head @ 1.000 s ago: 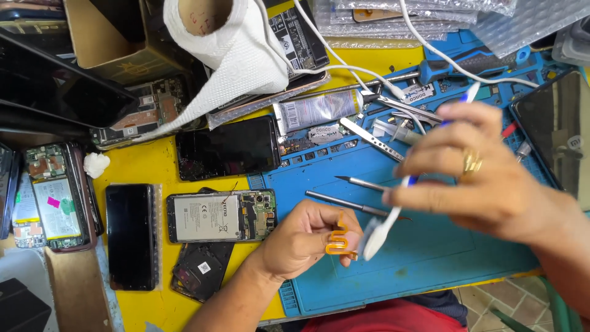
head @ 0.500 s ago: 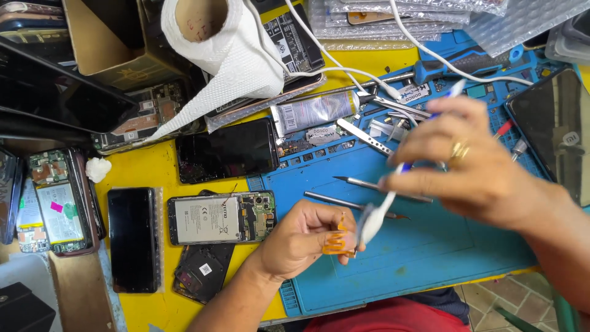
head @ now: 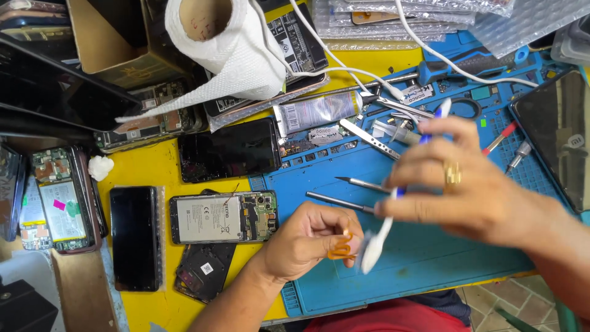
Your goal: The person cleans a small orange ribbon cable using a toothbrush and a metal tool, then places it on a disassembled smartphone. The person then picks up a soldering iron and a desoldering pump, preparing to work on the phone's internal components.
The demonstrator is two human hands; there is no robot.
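My left hand (head: 310, 240) rests on the blue work mat (head: 430, 258) and pinches a small orange flex part (head: 340, 249) between thumb and fingers. My right hand (head: 473, 184), with a gold ring, holds a white and blue brush (head: 384, 230) by its handle. The brush's white head points down and nearly touches the orange part. An opened phone (head: 222, 217) with its battery and board showing lies just left of my left hand on the yellow table.
Tweezers (head: 362, 184) and other metal tools lie on the mat behind my hands, beside a glue tube (head: 316, 112). Dark phones (head: 228, 149) and a screen (head: 134, 237) lie to the left. A paper roll (head: 221, 46) and a cardboard box stand at the back.
My right hand has moved the brush left and down, bringing its head close to the orange part. My left hand has stayed in place.
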